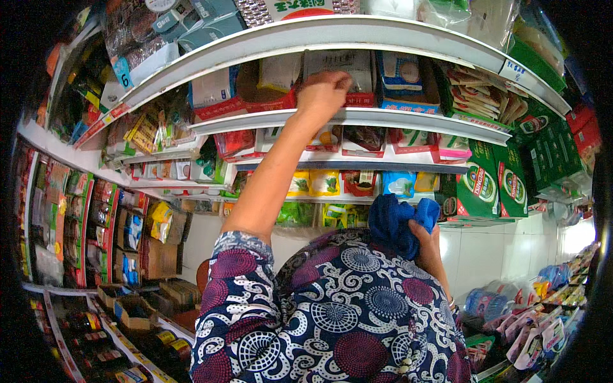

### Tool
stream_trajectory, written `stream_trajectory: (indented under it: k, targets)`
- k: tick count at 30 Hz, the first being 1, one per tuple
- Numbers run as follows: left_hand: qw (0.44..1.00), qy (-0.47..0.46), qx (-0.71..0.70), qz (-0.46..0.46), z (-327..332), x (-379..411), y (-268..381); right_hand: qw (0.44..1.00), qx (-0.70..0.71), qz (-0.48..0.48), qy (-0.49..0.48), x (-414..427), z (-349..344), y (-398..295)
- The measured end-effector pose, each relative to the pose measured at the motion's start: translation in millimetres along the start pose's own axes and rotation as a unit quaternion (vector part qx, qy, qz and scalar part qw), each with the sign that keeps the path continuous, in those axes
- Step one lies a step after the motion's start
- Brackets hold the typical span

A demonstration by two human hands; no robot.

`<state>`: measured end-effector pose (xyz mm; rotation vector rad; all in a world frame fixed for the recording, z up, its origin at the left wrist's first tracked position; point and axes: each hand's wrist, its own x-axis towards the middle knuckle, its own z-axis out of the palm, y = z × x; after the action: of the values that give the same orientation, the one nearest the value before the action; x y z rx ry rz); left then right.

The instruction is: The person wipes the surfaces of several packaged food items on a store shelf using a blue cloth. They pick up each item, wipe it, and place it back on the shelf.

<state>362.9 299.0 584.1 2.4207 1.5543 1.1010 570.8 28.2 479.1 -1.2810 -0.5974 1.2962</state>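
Observation:
My left hand (323,93) is stretched out to an upper shelf, its fingers curled and blurred. It is in front of a red display box (360,99) that holds clear-wrapped packets (360,62). Whether the fingers pinch a packet or only touch it cannot be made out. Close to my body, my right hand (427,239) grips a bunched blue cloth (393,225). Part of the cloth sticks up above the thumb. Beside the red box stands a blue carton (409,105) with blue and white packets (401,72).
A white shelf edge (335,33) curves above my left hand, and another shelf edge (364,115) runs below its wrist. Green Tsingtao beer cartons (479,182) are stacked at the right. Open cardboard boxes (134,311) sit on a low left shelf. Bagged goods (488,301) lie at lower right.

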Motion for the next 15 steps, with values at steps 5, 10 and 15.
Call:
stream_trajectory:
  k: [5,10,15]
  targets:
    - [0.976,0.183,0.000,-0.116,-33,28,-82,0.999,0.018,-0.002,0.030,-9,7,8]
    - [0.991,0.096,-0.041,-0.088,-20,37,-157,0.999,0.027,0.003,0.034,-14,16,21]
    - [0.998,-0.035,-0.007,-0.046,-30,48,-141,0.997,0.053,-0.002,0.065,-26,18,25]
